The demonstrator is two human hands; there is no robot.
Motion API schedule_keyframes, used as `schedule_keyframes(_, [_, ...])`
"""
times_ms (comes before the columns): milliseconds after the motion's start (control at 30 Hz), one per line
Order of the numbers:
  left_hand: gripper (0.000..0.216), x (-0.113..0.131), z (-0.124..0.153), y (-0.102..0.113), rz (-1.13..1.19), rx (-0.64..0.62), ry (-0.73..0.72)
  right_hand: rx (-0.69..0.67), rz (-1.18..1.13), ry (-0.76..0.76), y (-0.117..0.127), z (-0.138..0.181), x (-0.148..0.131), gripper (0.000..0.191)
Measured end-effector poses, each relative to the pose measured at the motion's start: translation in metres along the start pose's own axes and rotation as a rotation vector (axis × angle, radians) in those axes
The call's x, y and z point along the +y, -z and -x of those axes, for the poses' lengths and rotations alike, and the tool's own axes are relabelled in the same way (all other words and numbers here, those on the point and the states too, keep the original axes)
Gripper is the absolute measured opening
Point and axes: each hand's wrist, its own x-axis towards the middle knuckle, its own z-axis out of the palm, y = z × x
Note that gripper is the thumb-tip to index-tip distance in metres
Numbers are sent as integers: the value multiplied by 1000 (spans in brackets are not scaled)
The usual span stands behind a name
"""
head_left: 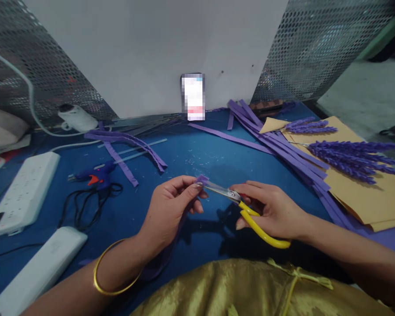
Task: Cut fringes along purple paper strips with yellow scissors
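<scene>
Over the middle of the blue table, my left hand (176, 206) pinches the end of a purple strip (202, 179) between thumb and fingers. The rest of that strip seems to hang behind my wrist toward the table's near edge. My right hand (266, 208) is closed round the yellow handles of a pair of scissors (234, 196). Their metal blades point left and meet the strip's end at my left fingertips. Whether the blades are fully closed on the strip is hard to make out.
A blue glue gun (98, 174) with a black cord and white power strips (26, 188) lie left. Fringed purple strips (128, 142) lie behind them. Right are long purple strips (283, 151), brown paper (365, 199) and purple flower sprigs (349, 158). A phone (193, 96) leans at the back.
</scene>
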Motion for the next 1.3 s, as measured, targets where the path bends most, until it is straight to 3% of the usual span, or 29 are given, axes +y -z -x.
schedule_keyframes(600, [10,-1,0,-2,-31,7,-13,-68,-9,-3,1,0,-4,46])
schedule_keyframes(1300, [9,1,2,-2,31,22,22,20,92,98,0,0,-1,49])
